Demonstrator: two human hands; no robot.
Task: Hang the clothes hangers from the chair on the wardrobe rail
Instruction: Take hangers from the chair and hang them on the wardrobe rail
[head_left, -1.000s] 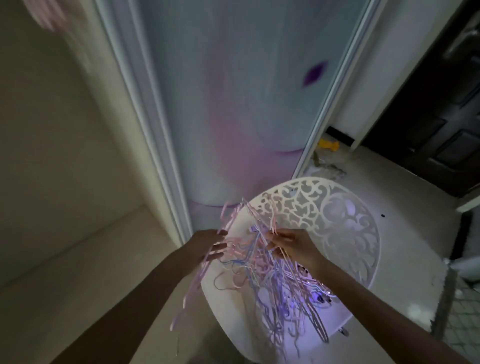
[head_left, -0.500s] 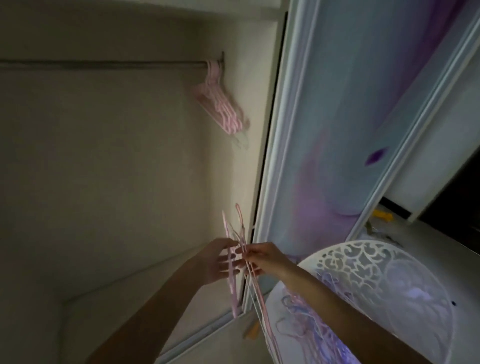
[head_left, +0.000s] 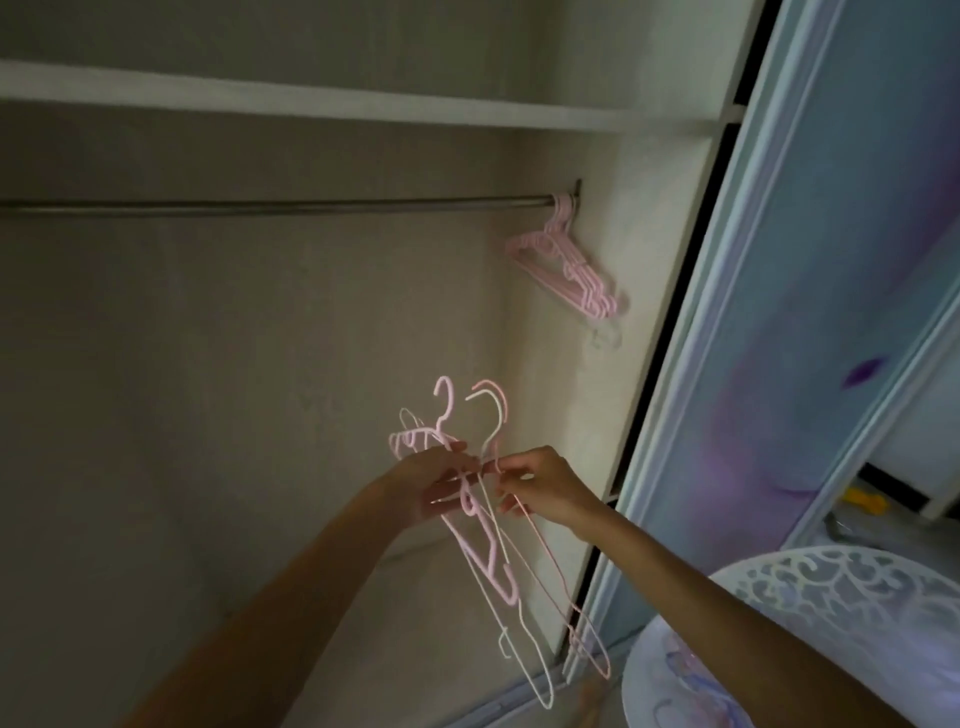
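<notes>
Several thin pink and white hangers (head_left: 480, 525) are bunched between both hands inside the open wardrobe, hooks pointing up, well below the rail (head_left: 270, 205). The left hand (head_left: 431, 483) curls its fingers around the bunch near the necks; the right hand (head_left: 545, 486) pinches one hanger's wire. More pink hangers (head_left: 566, 265) already hang at the rail's right end. The white chair (head_left: 831, 623) sits at lower right.

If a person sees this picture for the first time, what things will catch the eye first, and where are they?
First, the bunch of thin hangers at centre, held between the left hand and the right hand, hooks pointing up. Next, the pink hangers already hanging at the right end of the wardrobe rail. The white patterned chair sits at lower right.
</notes>
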